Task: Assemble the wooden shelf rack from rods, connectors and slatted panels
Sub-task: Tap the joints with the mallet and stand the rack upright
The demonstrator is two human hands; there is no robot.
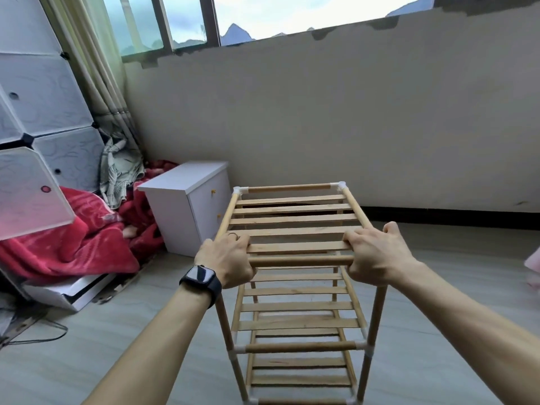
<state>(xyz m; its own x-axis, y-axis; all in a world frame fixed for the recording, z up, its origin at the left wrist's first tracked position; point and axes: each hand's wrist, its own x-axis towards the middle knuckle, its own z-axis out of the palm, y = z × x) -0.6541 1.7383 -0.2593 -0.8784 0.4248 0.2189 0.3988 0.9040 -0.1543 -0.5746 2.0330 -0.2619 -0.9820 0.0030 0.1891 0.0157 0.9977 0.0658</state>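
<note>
While the wooden shelf rack stands upright on the grey floor, a person grips its top tier from above with both hands. The left hand, wearing a smartwatch, has its fingers curled over the near left corner; the right hand has its fingers curled over the near right corner, thumb raised beside the side rod. Between the two sets of fingers runs the front rod, and just beyond them lies the top slatted panel. Beyond the fingers, white connectors cap the far corners; below them, further slatted tiers sit in place. The rack looks fully assembled, so this seems a final step: pressing the joints home or testing firmness. The next move likely calls for even downward pressure on both corners, or a level lift to reposition it. A white cabinet and red blanket lie left of the fingers.
</note>
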